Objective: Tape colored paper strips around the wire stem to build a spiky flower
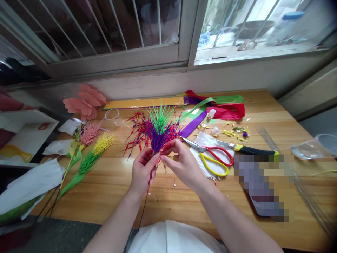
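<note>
My left hand (144, 168) is closed round the base of a paper flower spike (157, 135), purple below and spiky green at its tip. From under this hand a thin dark wire stem (143, 211) runs down toward me. My right hand (177, 158) has thumb and fingers pinched together at the same base; what small piece they hold, if any, is hidden. Behind the spike lies a loose heap of red and purple paper strips (137, 131). Scissors with one red and one yellow handle (216, 158) rest on white tissue (202, 140) right of my right hand.
Finished yellow-green (92, 154) and pink (89, 133) flower spikes lie left, near a large coral paper flower (85, 102). Coloured paper strips (226, 110), a small glue bottle (210, 115), a black-yellow cutter (255, 150), and a clear cup (313, 149) are at the right.
</note>
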### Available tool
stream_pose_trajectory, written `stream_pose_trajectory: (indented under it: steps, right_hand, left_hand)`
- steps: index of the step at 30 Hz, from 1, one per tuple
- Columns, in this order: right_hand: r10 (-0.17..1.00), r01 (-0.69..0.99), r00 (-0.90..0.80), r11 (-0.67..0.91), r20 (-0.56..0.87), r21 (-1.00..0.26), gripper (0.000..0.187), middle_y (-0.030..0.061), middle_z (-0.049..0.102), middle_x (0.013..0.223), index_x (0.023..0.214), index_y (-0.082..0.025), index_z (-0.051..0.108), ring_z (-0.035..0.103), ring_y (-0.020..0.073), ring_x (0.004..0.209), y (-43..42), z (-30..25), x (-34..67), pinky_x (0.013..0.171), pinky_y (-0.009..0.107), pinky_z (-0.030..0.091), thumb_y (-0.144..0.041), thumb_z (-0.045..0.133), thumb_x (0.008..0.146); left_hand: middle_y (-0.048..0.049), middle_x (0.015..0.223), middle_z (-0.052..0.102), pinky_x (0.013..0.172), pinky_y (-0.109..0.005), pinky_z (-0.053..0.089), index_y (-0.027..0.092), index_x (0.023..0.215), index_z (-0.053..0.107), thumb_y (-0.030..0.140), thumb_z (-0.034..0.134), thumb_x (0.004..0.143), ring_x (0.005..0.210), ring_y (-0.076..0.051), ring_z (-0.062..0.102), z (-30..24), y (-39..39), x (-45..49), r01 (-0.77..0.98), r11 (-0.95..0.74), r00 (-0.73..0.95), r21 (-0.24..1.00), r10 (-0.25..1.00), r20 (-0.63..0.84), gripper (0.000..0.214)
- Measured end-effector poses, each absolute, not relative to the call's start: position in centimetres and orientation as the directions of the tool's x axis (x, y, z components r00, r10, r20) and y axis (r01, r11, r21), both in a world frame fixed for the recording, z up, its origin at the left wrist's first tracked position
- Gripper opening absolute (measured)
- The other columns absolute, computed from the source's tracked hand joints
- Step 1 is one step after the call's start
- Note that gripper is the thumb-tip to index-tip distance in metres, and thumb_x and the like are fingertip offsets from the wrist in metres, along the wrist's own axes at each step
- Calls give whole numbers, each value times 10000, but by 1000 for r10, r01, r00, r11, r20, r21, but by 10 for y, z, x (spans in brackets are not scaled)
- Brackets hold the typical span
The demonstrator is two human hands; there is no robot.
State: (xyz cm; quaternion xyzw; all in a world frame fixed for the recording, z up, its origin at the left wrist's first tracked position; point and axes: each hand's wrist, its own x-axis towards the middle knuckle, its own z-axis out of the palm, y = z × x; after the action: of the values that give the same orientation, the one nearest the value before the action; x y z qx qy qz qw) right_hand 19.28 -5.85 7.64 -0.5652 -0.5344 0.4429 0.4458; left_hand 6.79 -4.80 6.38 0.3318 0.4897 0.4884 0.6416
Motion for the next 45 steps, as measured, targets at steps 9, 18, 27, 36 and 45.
stream_pose_trajectory:
  steps: [9, 18, 27, 36, 45]
  right_hand:
    - [1000, 383, -3, 0, -1, -924, 325, 26, 689, 916, 1053, -243, 426, 633, 185, 852, -68, 95, 199, 705, 308, 449, -212, 577, 767]
    - [998, 465, 5, 59, 70, -883, 389, 64, 675, 1010, 1141, -236, 393, 611, 225, 987, -73, 93, 188, 768, 343, 460, -208, 551, 788]
    - [989, 533, -30, 141, 148, -834, 80, 43, 651, 888, 877, -221, 511, 600, 193, 868, -69, 91, 189, 713, 301, 458, -180, 520, 809]
    - [939, 609, -83, 312, 333, -729, 113, 56, 675, 818, 856, -188, 592, 575, 195, 794, -69, 89, 188, 688, 308, 473, -124, 510, 812]
    - [907, 606, -75, 372, 415, -703, 74, 96, 647, 1001, 818, -189, 597, 579, 210, 953, -73, 93, 188, 807, 363, 481, -151, 534, 815]
  left_hand:
    - [41, 483, 555, 311, -178, 385, 146, 724, 634, 372, 680, 672, 321, -62, 455, 57, -48, 68, -197, 170, 10, 966, 985, -171, 236]
    - [93, 345, 373, 241, -126, 184, 161, 605, 551, 447, 647, 688, 243, -15, 249, 57, -48, 70, -263, 309, 66, 914, 951, -302, 313]
    - [84, 467, 428, 231, -100, 195, 157, 619, 510, 384, 665, 689, 292, -2, 258, 65, -48, 71, -365, 318, 67, 875, 946, -316, 283]
    - [95, 437, 418, 227, -98, 191, 176, 741, 545, 408, 652, 697, 276, -9, 246, 62, -48, 71, -362, 321, 87, 875, 946, -311, 260]
    - [96, 461, 485, 235, -108, 252, 207, 768, 494, 270, 649, 725, 281, -27, 307, 57, -48, 61, -431, 263, 127, 863, 965, -230, 173]
